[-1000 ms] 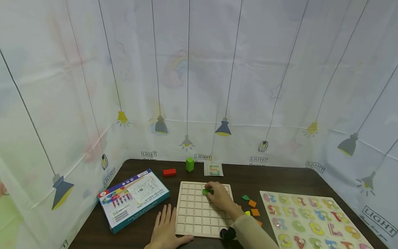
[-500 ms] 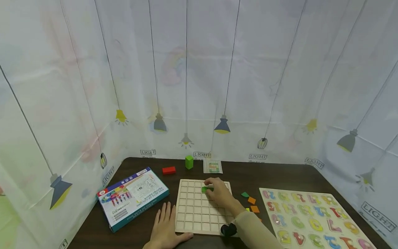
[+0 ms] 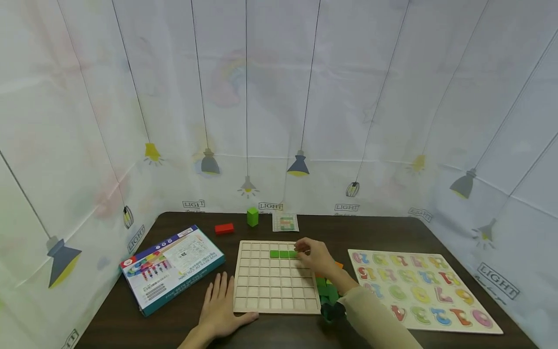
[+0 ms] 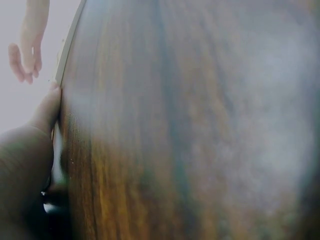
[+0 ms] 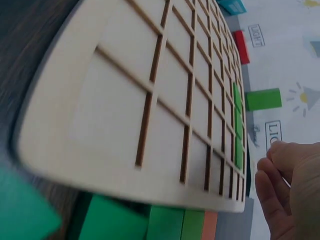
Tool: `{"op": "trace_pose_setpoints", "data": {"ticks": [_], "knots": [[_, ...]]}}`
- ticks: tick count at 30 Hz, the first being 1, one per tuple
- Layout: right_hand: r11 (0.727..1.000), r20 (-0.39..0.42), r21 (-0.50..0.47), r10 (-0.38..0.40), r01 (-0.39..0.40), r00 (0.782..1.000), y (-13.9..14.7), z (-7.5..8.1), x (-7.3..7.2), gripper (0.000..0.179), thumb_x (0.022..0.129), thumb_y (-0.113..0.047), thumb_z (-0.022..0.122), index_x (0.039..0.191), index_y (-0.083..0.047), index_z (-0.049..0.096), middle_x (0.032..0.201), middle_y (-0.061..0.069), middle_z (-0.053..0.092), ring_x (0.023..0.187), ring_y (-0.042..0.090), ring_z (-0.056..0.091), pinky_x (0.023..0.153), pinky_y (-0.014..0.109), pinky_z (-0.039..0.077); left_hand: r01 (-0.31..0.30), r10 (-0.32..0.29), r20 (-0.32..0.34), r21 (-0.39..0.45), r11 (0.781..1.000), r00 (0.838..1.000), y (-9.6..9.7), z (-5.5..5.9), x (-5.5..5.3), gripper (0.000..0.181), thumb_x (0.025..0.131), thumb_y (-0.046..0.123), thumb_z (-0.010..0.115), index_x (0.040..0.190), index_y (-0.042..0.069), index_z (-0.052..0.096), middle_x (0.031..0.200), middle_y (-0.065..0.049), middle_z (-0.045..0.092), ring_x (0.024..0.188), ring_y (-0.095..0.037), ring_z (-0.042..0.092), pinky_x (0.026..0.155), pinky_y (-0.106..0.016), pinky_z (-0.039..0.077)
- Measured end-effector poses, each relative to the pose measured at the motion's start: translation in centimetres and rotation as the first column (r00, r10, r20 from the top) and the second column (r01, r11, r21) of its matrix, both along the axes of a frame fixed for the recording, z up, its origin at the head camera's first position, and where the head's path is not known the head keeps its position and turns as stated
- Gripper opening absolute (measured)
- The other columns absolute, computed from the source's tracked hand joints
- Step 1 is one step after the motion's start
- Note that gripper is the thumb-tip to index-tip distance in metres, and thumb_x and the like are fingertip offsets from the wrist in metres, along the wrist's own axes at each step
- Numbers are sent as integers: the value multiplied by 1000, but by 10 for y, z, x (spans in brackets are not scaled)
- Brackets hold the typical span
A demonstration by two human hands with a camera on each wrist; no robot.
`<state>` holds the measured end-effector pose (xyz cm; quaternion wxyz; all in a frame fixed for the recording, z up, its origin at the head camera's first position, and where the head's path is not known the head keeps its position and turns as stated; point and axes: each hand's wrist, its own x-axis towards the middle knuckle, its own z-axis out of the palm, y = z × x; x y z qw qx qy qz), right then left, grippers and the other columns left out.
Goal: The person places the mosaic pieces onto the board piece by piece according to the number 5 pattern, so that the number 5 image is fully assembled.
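Observation:
My left hand point(image 3: 219, 306) lies flat with fingers spread on the dark table, its thumb along the lower left corner of the wooden grid board point(image 3: 276, 292). In the left wrist view that thumb point(image 4: 47, 111) meets the board's edge. Over the board's far right part hovers my right hand point(image 3: 317, 257), fingers loosely bent. Beside it, three green square tiles point(image 3: 283, 254) sit in a row in the grid's far part. The right wrist view shows thumb and fingers of this hand point(image 5: 295, 182) close together, nothing visible between them, beside the green row point(image 5: 237, 125).
Loose green pieces point(image 3: 327, 291) lie along the board's right edge, partly behind my right forearm. A letter puzzle board point(image 3: 429, 291) is at the right, a box point(image 3: 174, 266) at the left. Behind stand a red block point(image 3: 224, 229), a green block point(image 3: 253, 217) and a pattern card point(image 3: 285, 223).
My right hand has moved right across the board, off the green tiles; three now show in the row. The head view has shifted slightly. My left hand stays in place.

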<state>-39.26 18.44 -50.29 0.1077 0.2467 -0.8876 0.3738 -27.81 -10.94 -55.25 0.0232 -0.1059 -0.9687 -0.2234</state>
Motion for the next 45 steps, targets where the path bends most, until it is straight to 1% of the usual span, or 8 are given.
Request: {"op": "trace_pose_setpoints", "data": {"ticks": [7, 13, 19, 23, 30, 32, 36, 45], "knots": [[999, 53, 39, -23, 21, 998, 17, -1, 7, 18, 85, 0, 67, 103, -2, 65, 93, 4, 67, 82, 15, 64, 69, 25, 53, -3, 3, 2, -5, 1000, 1000, -7, 6, 2, 119, 69, 80, 55, 147, -4, 24, 153, -26, 13, 141, -40, 5, 110, -54, 2], [998, 17, 66, 8, -9, 1000, 33, -6, 16, 13, 85, -3, 69, 97, -4, 66, 86, 3, 66, 74, 10, 61, 64, 24, 52, 1, -1, 8, 8, 1000, 1000, -10, 11, 2, 119, 70, 81, 53, 147, -5, 23, 152, -27, 12, 140, -42, 5, 110, -55, 3], [993, -73, 79, 91, -85, 993, 47, -17, 26, 11, 82, 0, 70, 91, -5, 65, 81, 2, 66, 68, 6, 59, 57, 23, 50, -5, 5, -6, 3, 1000, 1000, -11, 5, 1, 119, 69, 81, 55, 147, -4, 25, 152, -27, 14, 140, -41, 6, 110, -55, 3], [992, -71, 97, 90, -83, 993, 56, -23, 36, 14, 80, 0, 71, 90, -8, 65, 81, -1, 66, 70, 6, 59, 59, 24, 51, 15, -14, -7, 12, 1000, 1000, -7, 0, 0, 119, 69, 81, 54, 147, -5, 24, 152, -28, 14, 140, -41, 5, 110, -55, 2], [992, -31, 94, 89, -86, 996, 62, -23, 50, 17, 78, 3, 73, 91, -5, 65, 84, 3, 67, 75, 14, 64, 66, 29, 54, 28, -28, 4, 19, 999, 1000, -1, 1, 0, 121, 67, 83, 53, 146, -5, 26, 151, -28, 16, 140, -42, 7, 110, -56, 3], [993, -17, 82, 89, -87, 996, 63, -22, 53, 18, 77, 4, 73, 91, -4, 64, 84, 4, 67, 76, 17, 65, 66, 31, 55, 28, -28, 11, 13, 1000, 1000, 0, 1, -1, 121, 67, 83, 53, 146, -5, 26, 151, -28, 15, 140, -41, 7, 110, -56, 3], [993, -54, 76, 93, -89, 994, 62, -22, 53, 19, 76, 2, 74, 92, -5, 65, 85, 2, 66, 77, 18, 65, 68, 34, 55, 0, 0, 2, -18, 1000, 1000, -2, -2, -2, 122, 66, 86, 50, 147, -3, 25, 153, -25, 14, 141, -39, 6, 110, -53, 3], [994, -77, 96, 66, -58, 995, 64, -22, 52, 21, 77, 1, 75, 95, -4, 66, 86, 1, 67, 79, 17, 65, 69, 36, 55, 1, -1, -11, 5, 1000, 1000, -3, -3, -1, 122, 66, 85, 51, 146, -4, 27, 152, -26, 15, 141, -41, 6, 110, -54, 3]]}}
